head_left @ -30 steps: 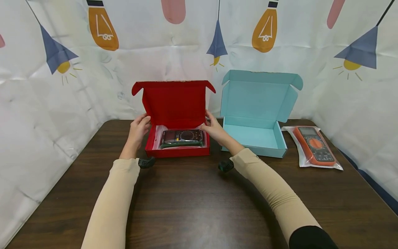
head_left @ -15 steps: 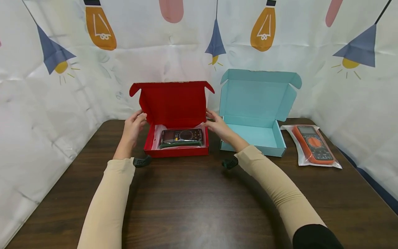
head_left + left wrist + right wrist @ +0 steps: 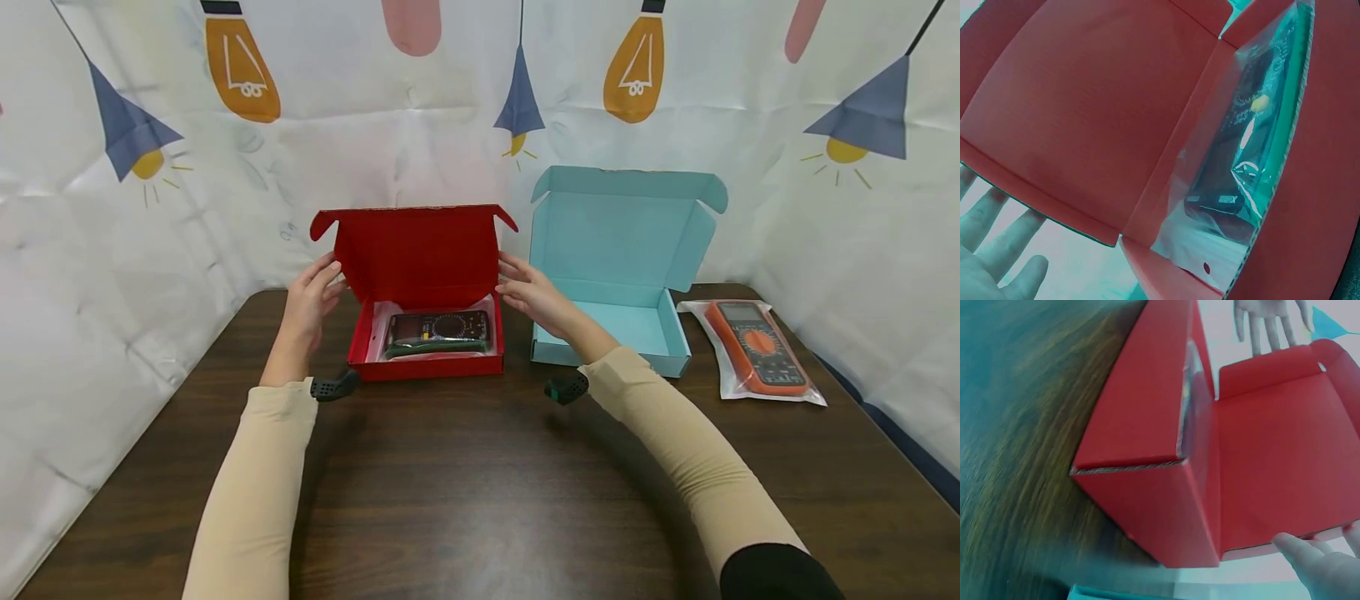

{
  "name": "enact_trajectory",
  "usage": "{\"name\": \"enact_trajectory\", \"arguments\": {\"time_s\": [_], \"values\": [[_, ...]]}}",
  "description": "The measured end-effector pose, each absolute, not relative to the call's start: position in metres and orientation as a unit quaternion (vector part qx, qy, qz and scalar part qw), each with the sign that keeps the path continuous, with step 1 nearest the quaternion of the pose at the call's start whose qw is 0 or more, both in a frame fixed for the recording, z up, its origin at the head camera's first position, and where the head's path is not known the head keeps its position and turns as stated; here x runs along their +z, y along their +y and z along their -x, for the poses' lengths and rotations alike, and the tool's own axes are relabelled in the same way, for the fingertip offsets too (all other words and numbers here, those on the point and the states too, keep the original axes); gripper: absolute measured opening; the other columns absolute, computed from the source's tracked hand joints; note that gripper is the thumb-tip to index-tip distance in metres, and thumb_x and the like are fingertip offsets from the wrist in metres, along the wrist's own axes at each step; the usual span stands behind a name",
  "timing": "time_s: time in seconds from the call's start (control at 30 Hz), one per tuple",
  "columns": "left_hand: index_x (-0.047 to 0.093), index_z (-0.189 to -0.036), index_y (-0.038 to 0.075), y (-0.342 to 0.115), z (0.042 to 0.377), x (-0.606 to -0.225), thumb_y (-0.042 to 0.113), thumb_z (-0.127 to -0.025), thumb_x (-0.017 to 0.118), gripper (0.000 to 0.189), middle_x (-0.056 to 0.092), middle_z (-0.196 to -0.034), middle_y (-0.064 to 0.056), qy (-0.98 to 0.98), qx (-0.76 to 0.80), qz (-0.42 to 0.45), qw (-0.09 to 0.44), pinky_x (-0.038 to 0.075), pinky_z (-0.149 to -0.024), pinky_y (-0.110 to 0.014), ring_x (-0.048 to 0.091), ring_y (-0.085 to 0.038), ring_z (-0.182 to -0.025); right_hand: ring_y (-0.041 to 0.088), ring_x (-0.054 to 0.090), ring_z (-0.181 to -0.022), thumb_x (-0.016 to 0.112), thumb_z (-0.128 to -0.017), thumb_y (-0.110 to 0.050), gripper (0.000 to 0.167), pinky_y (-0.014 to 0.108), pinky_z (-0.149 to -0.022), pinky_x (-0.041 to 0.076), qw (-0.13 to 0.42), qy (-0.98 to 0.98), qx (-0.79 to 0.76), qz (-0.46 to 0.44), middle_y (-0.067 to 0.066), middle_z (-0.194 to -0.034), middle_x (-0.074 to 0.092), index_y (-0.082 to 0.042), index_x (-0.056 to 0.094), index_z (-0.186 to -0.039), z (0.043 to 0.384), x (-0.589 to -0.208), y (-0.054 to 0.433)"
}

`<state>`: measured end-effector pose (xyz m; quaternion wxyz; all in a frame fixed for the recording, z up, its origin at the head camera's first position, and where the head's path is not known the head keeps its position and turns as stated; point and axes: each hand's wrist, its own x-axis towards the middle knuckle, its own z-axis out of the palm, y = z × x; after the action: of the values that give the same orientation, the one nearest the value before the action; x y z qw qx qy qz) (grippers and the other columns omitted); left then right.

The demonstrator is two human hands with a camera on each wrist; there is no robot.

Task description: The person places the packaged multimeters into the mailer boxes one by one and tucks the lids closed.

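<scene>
A red cardboard box (image 3: 427, 368) stands with its lid (image 3: 416, 254) raised. Inside lies a dark multimeter with a green edge (image 3: 438, 332), wrapped in a clear plastic bag (image 3: 1194, 240). My left hand (image 3: 309, 296) is at the lid's left side. In the left wrist view its extended fingers (image 3: 1007, 234) reach behind the lid edge, with the thumb apart. At the lid's right side is my right hand (image 3: 536, 293). Its thumb (image 3: 1297, 550) is at the lid edge in the right wrist view, with the other fingers partly hidden behind it.
To the right stands a light blue box (image 3: 611, 354) with its lid up. An orange multimeter (image 3: 757, 348) in a clear bag lies beyond it, near the right edge of the brown table (image 3: 480, 500). A patterned cloth (image 3: 322, 158) hangs behind the table.
The red lid has tipped slightly forward, its top edge now lower. Both hands have moved up along the lid's sides and a little outward. The multimeters have stayed in place.
</scene>
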<state>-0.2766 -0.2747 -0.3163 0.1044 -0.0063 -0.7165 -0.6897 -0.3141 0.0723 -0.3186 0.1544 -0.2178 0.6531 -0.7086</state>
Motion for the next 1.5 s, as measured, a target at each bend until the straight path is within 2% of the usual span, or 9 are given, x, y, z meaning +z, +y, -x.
{"name": "enact_trajectory", "arguments": {"time_s": [0.1,0.27,0.5,0.6,0.9,1.17,1.3,1.5], "values": [[0.03,-0.161,0.005,-0.274,0.277,-0.316,0.037,-0.105,0.046,0.066,0.03,-0.165,-0.018,-0.715,-0.691,0.014,0.105,0.019,-0.123,-0.052,0.04,-0.037,-0.144,0.043,0.026,-0.149,0.044,-0.104,0.0,0.068,0.052,-0.122,0.021,0.155,0.645,-0.717,0.214,0.021,-0.168,0.015,-0.005,0.012,-0.164,0.313,-0.316,0.072],[0.033,-0.16,0.004,-0.275,0.274,-0.321,0.035,-0.105,0.047,0.065,0.034,-0.163,-0.017,-0.709,-0.697,0.012,0.108,0.023,-0.122,-0.051,0.045,-0.033,-0.141,0.043,0.033,-0.144,0.044,-0.104,0.002,0.067,0.052,-0.121,0.022,0.16,0.645,-0.718,0.207,0.022,-0.168,0.015,-0.005,0.013,-0.164,0.311,-0.319,0.07],[0.034,-0.159,0.004,-0.278,0.272,-0.33,0.033,-0.105,0.05,0.063,0.039,-0.16,-0.016,-0.696,-0.708,0.035,0.11,0.028,-0.119,-0.047,0.049,-0.027,-0.138,0.05,0.025,-0.146,0.042,-0.103,0.004,0.067,0.053,-0.122,0.021,0.159,0.638,-0.723,0.212,0.022,-0.168,0.015,-0.004,0.013,-0.164,0.311,-0.324,0.071],[0.034,-0.159,0.003,-0.279,0.272,-0.331,0.032,-0.105,0.05,0.063,0.038,-0.161,-0.016,-0.693,-0.712,0.042,0.108,0.028,-0.118,-0.046,0.047,-0.028,-0.14,0.049,0.024,-0.146,0.042,-0.104,0.004,0.067,0.053,-0.122,0.02,0.162,0.634,-0.724,0.216,0.022,-0.168,0.013,-0.004,0.013,-0.164,0.31,-0.324,0.072],[0.028,-0.161,0.004,-0.282,0.27,-0.333,0.029,-0.106,0.047,0.063,0.031,-0.164,-0.017,-0.689,-0.717,0.059,0.091,0.024,-0.12,-0.048,0.037,-0.034,-0.147,0.043,0.03,-0.146,0.04,-0.104,0.003,0.066,0.051,-0.121,0.024,0.163,0.635,-0.722,0.222,0.021,-0.168,0.014,-0.003,0.013,-0.164,0.309,-0.327,0.075],[0.027,-0.161,0.003,-0.281,0.27,-0.337,0.029,-0.107,0.044,0.063,0.029,-0.165,-0.018,-0.675,-0.729,0.072,0.082,0.019,-0.123,-0.05,0.035,-0.034,-0.147,0.041,0.017,-0.153,0.045,-0.102,0.003,0.07,0.054,-0.121,0.02,0.158,0.624,-0.734,0.217,0.023,-0.168,0.011,-0.004,0.013,-0.164,0.308,-0.332,0.069],[0.028,-0.161,0.004,-0.282,0.268,-0.339,0.028,-0.108,0.044,0.06,0.03,-0.164,-0.018,-0.671,-0.734,0.07,0.081,0.018,-0.123,-0.049,0.035,-0.034,-0.148,0.039,0.018,-0.153,0.044,-0.103,0.004,0.069,0.053,-0.121,0.021,0.158,0.633,-0.728,0.21,0.021,-0.168,0.013,-0.006,0.014,-0.164,0.309,-0.335,0.068],[0.03,-0.16,0.005,-0.284,0.266,-0.342,0.026,-0.108,0.044,0.058,0.031,-0.162,-0.018,-0.663,-0.74,0.078,0.078,0.017,-0.123,-0.051,0.033,-0.034,-0.149,0.043,0.021,-0.151,0.042,-0.102,0.005,0.066,0.052,-0.121,0.023,0.155,0.631,-0.73,0.21,0.021,-0.167,0.017,-0.005,0.019,-0.163,0.308,-0.336,0.071]]}}
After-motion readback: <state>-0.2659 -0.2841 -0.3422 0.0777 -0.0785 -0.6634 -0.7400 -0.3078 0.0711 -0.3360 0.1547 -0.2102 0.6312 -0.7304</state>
